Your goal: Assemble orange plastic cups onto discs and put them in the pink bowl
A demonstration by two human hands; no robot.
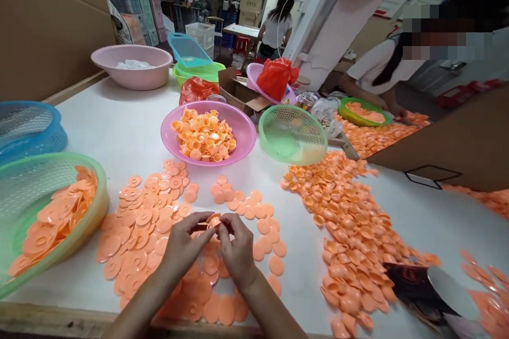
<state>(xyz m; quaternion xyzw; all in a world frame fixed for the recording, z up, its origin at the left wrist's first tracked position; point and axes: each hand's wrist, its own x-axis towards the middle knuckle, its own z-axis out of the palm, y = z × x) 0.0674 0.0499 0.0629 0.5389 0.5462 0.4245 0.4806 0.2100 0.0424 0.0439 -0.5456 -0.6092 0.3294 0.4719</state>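
Observation:
My left hand (193, 237) and my right hand (237, 243) meet over the table, and both are closed on a small orange plastic toy cup with a saucer (213, 220). Fingers hide part of it. Beneath and left of my hands lies a spread of flat orange saucers (137, 233). A thinner line of saucers (264, 226) curves round to the right. Beyond my hands, a pink basin (247, 140) holds a heap of orange cups on saucers (204, 135). To the right stretches a long pile of loose orange cups (353, 238).
A green basket (101, 190) of saucers stands at left, near a blue basket (32, 130). Behind are a green sieve basket (294, 143), a pale pink basin (131, 77) and red plastic bags (274, 77). Cardboard (445, 137) stands at right; a co-worker (382, 69) sorts pieces beyond it.

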